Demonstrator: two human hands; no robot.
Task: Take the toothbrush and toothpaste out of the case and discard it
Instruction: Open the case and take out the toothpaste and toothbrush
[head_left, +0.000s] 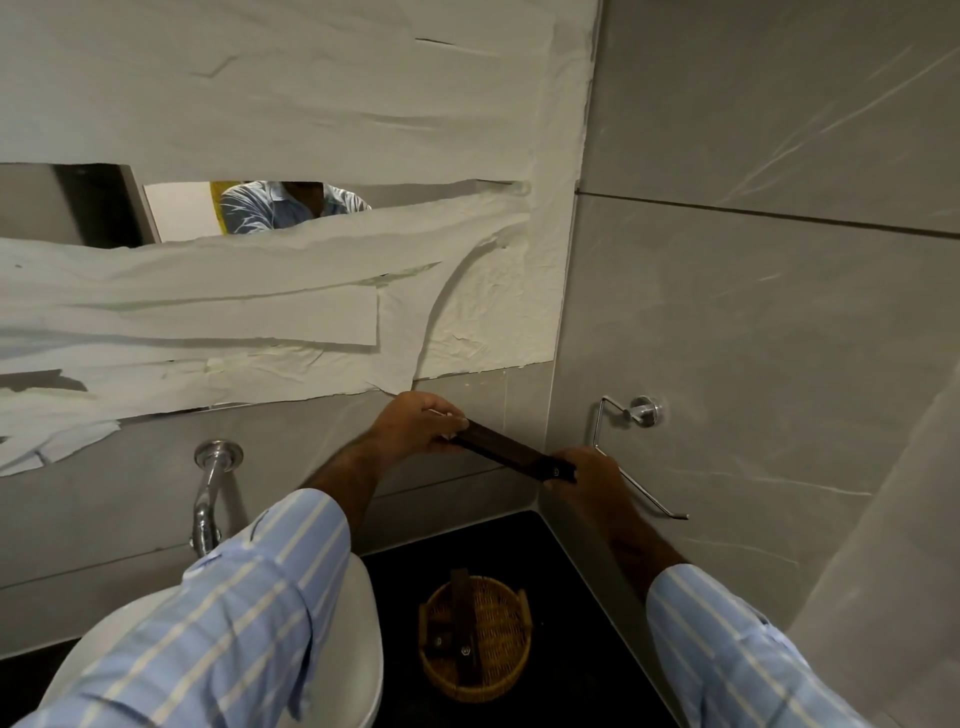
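Observation:
A long, dark brown case is held up in the air in front of the tiled wall corner, tilted down to the right. My left hand grips its upper left end, where a thin pale tip shows at the fingers. My right hand grips its lower right end, which bears a small round mark. I cannot tell a toothbrush or toothpaste apart from the case. Below, a round wicker basket on the black counter holds two similar dark cases.
A white basin sits under my left sleeve, with a chrome tap on the wall behind it. A chrome paper holder sticks out from the right wall. The mirror above is mostly covered with paper strips.

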